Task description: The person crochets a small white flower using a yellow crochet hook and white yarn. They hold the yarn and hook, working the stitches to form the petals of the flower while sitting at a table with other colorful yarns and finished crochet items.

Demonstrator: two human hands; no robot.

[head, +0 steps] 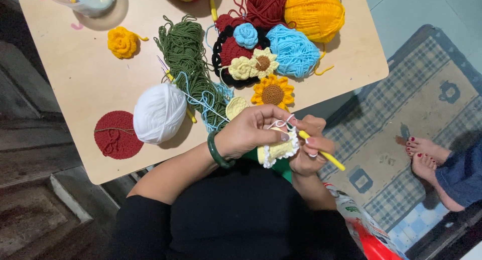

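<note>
Left hand point(248, 132) fingers point(279, 134) pinch a small pale-yellow crocheted piece with white edging point(279, 150), held over the lap just below the tabletop point(75, 74) edge. Right hand point(310, 148) fingers grip a yellow crochet hook point(326, 155). A white yarn ball point(159, 113) lies nearby.

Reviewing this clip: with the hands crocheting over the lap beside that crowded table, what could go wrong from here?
The white strand from the white yarn ball crosses the loose green yarn and light blue strands, so it may snag as it feeds to the left hand.

The white ball sits close to the table edge; a pull might roll it off.

The right hand works the yellow crochet hook close to the left fingers, so a slip could poke them.
</note>
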